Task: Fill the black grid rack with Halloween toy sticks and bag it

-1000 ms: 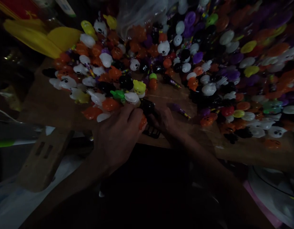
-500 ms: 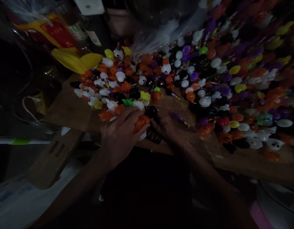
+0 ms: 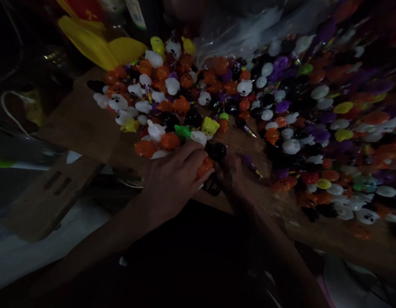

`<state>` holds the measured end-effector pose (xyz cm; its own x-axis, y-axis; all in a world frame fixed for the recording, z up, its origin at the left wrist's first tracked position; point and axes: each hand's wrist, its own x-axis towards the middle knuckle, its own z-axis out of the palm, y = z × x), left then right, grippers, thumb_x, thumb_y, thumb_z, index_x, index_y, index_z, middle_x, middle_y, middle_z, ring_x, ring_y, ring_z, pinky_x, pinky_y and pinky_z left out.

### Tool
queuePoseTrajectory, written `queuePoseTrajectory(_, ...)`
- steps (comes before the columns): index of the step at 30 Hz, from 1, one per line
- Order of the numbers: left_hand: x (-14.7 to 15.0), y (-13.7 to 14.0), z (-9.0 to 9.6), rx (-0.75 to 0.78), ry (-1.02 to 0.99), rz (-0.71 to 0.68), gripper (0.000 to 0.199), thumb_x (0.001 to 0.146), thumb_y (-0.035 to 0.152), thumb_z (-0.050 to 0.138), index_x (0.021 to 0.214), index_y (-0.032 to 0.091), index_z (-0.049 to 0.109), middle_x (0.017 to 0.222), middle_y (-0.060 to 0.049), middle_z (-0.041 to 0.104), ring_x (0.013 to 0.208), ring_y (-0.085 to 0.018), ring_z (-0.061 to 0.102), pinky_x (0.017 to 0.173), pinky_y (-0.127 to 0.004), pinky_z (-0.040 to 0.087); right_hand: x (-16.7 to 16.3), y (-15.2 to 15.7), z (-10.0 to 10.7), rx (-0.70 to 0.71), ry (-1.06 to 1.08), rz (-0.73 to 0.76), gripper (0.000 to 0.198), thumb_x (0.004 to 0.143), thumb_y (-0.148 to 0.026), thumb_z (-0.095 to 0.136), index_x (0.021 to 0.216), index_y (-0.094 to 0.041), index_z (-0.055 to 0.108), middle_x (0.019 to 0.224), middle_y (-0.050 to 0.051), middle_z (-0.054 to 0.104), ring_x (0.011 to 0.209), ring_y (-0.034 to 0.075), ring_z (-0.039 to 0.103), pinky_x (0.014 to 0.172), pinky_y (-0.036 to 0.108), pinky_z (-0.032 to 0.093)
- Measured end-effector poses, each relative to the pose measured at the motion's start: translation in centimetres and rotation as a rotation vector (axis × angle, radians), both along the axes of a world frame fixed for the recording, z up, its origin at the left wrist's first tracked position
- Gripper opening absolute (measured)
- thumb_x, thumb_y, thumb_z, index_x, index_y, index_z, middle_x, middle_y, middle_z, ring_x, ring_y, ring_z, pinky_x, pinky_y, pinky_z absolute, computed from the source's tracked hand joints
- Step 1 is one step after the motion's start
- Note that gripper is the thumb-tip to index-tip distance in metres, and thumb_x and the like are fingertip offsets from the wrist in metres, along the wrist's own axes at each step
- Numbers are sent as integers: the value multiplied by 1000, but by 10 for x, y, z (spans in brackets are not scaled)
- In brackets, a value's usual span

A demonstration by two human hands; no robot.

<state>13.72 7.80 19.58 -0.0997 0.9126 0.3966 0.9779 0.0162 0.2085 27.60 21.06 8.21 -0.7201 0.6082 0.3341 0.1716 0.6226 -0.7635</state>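
Both hands had barely shifted: left hand (image 3: pixel 175 177) curled around an orange toy (image 3: pixel 204 167); right hand (image 3: pixel 231 177) pinched a black piece (image 3: pixel 212 187) at the bench (image 3: pixel 88 128) edge, its orientation unclear.

An orange toy (image 3: pixel 205 167), small and glossy, sits pinched under the fingertips of the left hand (image 3: pixel 175 179), only its upper edge showing. A black toy (image 3: pixel 216 150), round and shiny, lies just above the right hand (image 3: pixel 231 177), while a dark grid-like piece (image 3: pixel 212 188) rests between both hands.
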Motion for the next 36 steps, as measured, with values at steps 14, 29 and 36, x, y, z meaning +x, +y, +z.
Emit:
queuePoseTrajectory(14, -2, 1, 0, -90, 1, 8, 22, 101, 38, 61, 108, 19, 69, 122, -6, 74, 90, -19, 73, 60, -29, 47, 1, -7, 5, -68, -97, 23, 29, 102, -44, 50, 104, -22, 69, 93, 9, 68, 84, 23, 63, 77, 36, 53)
queuePoseTrajectory(29, 9, -8, 24, 214, -510, 59, 21, 90, 38, 75, 107, 25, 74, 106, -2, 77, 97, -19, 73, 83, -30, 59, 6, -3, 11, -35, -62, 59, 30, 102, -34, 51, 120, -20, 71, 120, 11, 74, 107, 26, 70, 91, 38, 57)
queuePoseTrajectory(36, -17, 12, 40, 130, -1658, 3, 42, 96, 56, 47, 98, 20, 68, 107, -12, 73, 83, -22, 70, 62, -35, 57, 36, -3, 81, 274, -17, -208, 22, 100, -26, 56, 100, -23, 77, 91, 7, 76, 80, 22, 71, 71, 35, 58)
